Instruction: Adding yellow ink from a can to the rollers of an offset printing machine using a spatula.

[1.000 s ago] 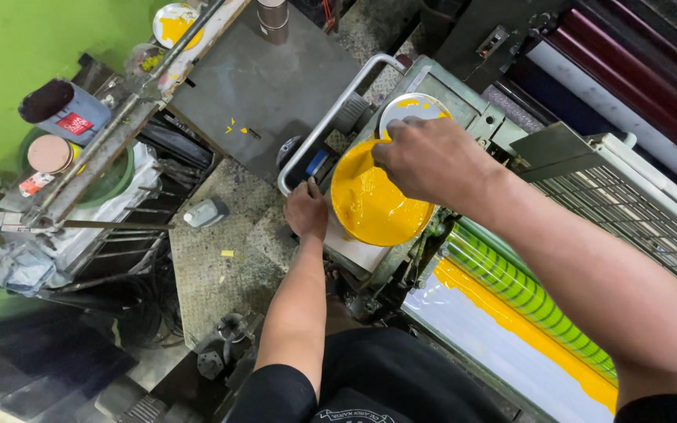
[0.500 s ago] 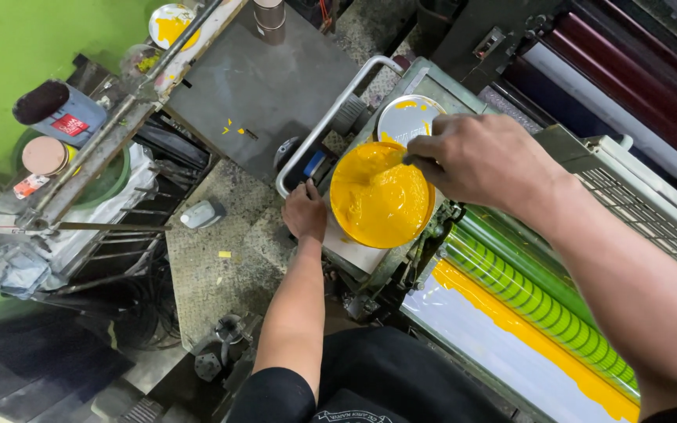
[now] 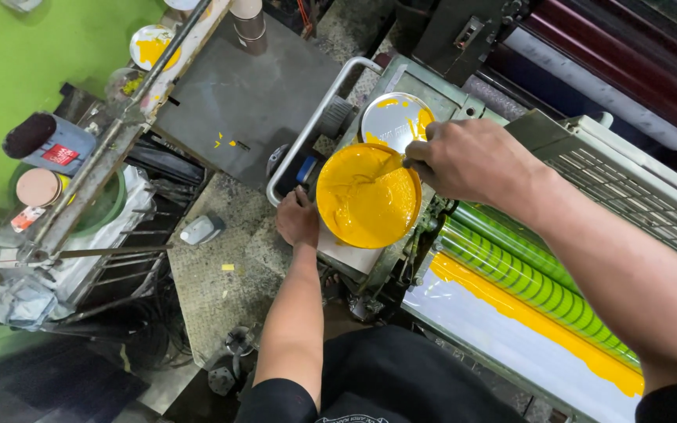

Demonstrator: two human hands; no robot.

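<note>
right grip: right hand (image 3: 472, 160) fist closed around a thin tool handle, only its tip showing, dipped into the yellow ink
left grip: left hand (image 3: 298, 218) wrapped against the near-left side of the ink can (image 3: 368, 196), fingers curled, steadying it
ink can: round, open, full of thick yellow ink, sitting on the corner of the press, between both hands
rollers: green striped rollers (image 3: 530, 270) just right of the can, a yellow ink band (image 3: 542, 321) smeared along the white tray below them
lid: can lid (image 3: 395, 121) lying flat just behind the can, silver with yellow streaks
farther off: grey metal plate (image 3: 248, 102) with yellow specks; green wall (image 3: 33, 55) far left
</note>
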